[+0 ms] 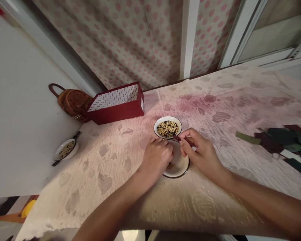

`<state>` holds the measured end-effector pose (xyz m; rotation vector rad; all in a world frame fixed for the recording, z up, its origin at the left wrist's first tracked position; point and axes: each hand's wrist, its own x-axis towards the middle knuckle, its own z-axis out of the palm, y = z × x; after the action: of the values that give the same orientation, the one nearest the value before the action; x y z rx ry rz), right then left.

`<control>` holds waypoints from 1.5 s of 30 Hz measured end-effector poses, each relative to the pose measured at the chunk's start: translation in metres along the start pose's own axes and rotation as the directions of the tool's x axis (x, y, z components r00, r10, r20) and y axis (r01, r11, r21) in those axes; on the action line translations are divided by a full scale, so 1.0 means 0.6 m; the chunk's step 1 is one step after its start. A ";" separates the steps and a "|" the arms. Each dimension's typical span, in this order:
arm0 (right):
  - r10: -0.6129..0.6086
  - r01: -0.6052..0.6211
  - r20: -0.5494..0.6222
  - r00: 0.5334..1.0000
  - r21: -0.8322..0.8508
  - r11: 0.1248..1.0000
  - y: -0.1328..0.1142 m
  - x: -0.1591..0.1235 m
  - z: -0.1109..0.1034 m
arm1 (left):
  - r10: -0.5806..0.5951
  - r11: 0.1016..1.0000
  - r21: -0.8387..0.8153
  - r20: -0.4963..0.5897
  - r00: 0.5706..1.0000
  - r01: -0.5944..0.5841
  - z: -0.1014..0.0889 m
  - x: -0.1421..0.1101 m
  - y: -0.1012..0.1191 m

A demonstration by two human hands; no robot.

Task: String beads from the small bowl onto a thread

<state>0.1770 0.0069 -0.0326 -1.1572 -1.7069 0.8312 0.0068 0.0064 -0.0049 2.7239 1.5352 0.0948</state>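
Here we are at the middle of the tablecloth (90, 157): a bowl of seeds (167, 117) sits just behind a shallow dish (185, 168), almost touching it, with the left hand (155, 160) and the right hand (203, 154) in over that dish from either side! Out to the left, a box (115, 113) stands at the cloth's far corner, a basket (74, 103) right up against it, and a small dish of seeds (58, 150) lies just beside the cloth's edge. Over on the right, a pile of paper scraps (283, 140) lies on the cloth, well apart from the hands.
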 end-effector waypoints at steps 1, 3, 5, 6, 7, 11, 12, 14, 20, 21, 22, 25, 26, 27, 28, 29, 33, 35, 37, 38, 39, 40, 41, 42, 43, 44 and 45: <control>0.003 -0.003 0.000 1.000 -0.001 1.000 -0.001 0.000 0.000 | -0.001 1.000 -0.016 -0.006 1.000 0.001 0.001 0.000 0.000; 0.007 -0.007 0.001 1.000 0.003 1.000 -0.002 0.000 -0.001 | -0.004 0.998 -0.064 -0.016 1.000 0.003 0.005 0.001 -0.001; 0.013 -0.013 0.003 1.000 0.008 1.000 -0.002 0.001 0.000 | -0.009 0.994 -0.111 -0.031 0.999 0.006 0.008 0.002 -0.001; 0.014 -0.014 0.001 1.000 0.007 1.000 -0.002 0.001 0.000 | -0.013 0.992 -0.126 -0.039 0.999 0.008 0.009 0.002 -0.002; 0.015 -0.015 -0.001 1.000 0.004 1.000 -0.001 0.001 0.000 | -0.019 0.991 -0.135 -0.049 0.999 0.012 0.010 0.002 -0.002; 0.007 -0.007 -0.004 1.000 0.013 1.000 0.000 0.001 0.000 | -0.080 0.969 -0.241 -0.109 0.991 0.052 0.009 0.001 -0.010; 0.004 -0.004 -0.002 1.000 0.019 1.000 0.000 0.001 0.000 | -0.110 0.945 -0.322 -0.131 0.985 0.063 0.008 0.000 -0.012; 0.001 -0.001 -0.001 1.000 0.029 1.000 0.000 0.001 0.000 | -0.180 0.835 -0.546 -0.163 0.970 0.063 0.006 -0.003 -0.017; -0.001 0.000 0.017 1.000 0.051 0.999 0.000 0.000 0.002 | -0.345 0.241 -0.971 -0.079 0.935 0.007 0.004 -0.003 -0.024; -0.001 0.000 0.020 1.000 0.051 0.999 0.000 0.000 0.002 | -0.349 0.175 -0.985 -0.052 0.936 0.011 0.004 -0.001 -0.025; -0.002 0.001 0.022 1.000 0.050 0.999 0.001 0.000 0.002 | -0.350 0.124 -0.992 -0.029 0.936 0.015 0.004 0.000 -0.026; -0.009 0.008 0.027 1.000 0.047 0.999 0.000 0.000 0.003 | -0.358 0.039 -0.999 -0.005 0.934 0.010 0.004 0.001 -0.027; -0.011 0.010 0.027 1.000 0.048 0.999 -0.001 0.000 0.003 | -0.360 0.030 -1.000 -0.007 0.933 0.004 0.005 0.002 -0.027; -0.013 0.012 0.027 1.000 0.050 0.999 -0.002 0.000 0.002 | -0.362 0.029 -1.000 -0.011 0.932 -0.001 0.005 0.002 -0.027; -0.015 0.013 0.030 0.999 0.052 0.999 -0.002 0.000 0.002 | -0.362 0.033 -0.999 -0.016 0.932 -0.004 0.006 0.002 -0.027; -0.018 0.016 0.029 0.999 0.053 0.998 -0.003 0.000 0.002 | -0.363 0.040 -0.999 -0.019 0.931 -0.005 0.006 0.002 -0.027; -0.031 0.030 0.028 0.999 0.040 0.999 -0.005 -0.001 0.002 | -0.370 0.069 -0.998 -0.029 0.929 -0.004 0.006 0.002 -0.025; -0.028 0.027 0.030 0.999 0.032 0.999 -0.004 -0.001 0.002 | -0.377 0.076 -0.997 -0.038 0.925 -0.010 0.006 0.002 -0.025; -0.020 0.020 0.030 0.999 0.025 1.000 -0.003 -0.001 0.003 | -0.389 0.076 -0.997 -0.043 0.920 -0.015 0.006 0.003 -0.025; -0.016 0.015 0.028 0.999 0.019 1.000 -0.003 -0.001 0.003 | -0.391 0.076 -0.997 -0.044 0.919 -0.015 0.006 0.003 -0.025; -0.012 0.012 0.027 1.000 0.014 1.000 -0.003 -0.001 0.003 | -0.392 0.075 -0.997 -0.044 0.919 -0.016 0.006 0.003 -0.025; -0.008 0.008 0.029 1.000 0.010 1.000 -0.003 0.000 0.003 | -0.393 0.075 -0.997 -0.042 0.919 -0.014 0.006 0.003 -0.025; -0.006 0.006 0.031 1.000 0.009 1.000 -0.003 0.000 0.003 | -0.395 0.076 -0.997 -0.041 0.918 -0.012 0.006 0.003 -0.025; -0.004 0.003 0.033 0.999 0.010 1.000 -0.003 0.001 0.003 | -0.397 0.078 -0.997 -0.041 0.917 -0.011 0.007 0.003 -0.025; -0.002 0.001 0.034 0.999 0.013 1.000 -0.004 0.001 0.003 | -0.399 0.078 -0.997 -0.039 0.916 -0.009 0.008 0.003 -0.025; -0.001 0.000 0.035 0.999 0.016 1.000 -0.004 0.002 0.003 | -0.401 0.077 -0.997 -0.038 0.915 -0.008 0.009 0.003 -0.026; 0.001 -0.002 0.035 0.999 0.020 1.000 -0.004 0.002 0.003 | -0.403 0.075 -0.997 -0.038 0.914 -0.008 0.010 0.003 -0.026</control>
<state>0.1741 0.0072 -0.0306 -1.1363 -1.7227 0.8725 -0.0053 0.0162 -0.0115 1.3164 1.0884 1.1593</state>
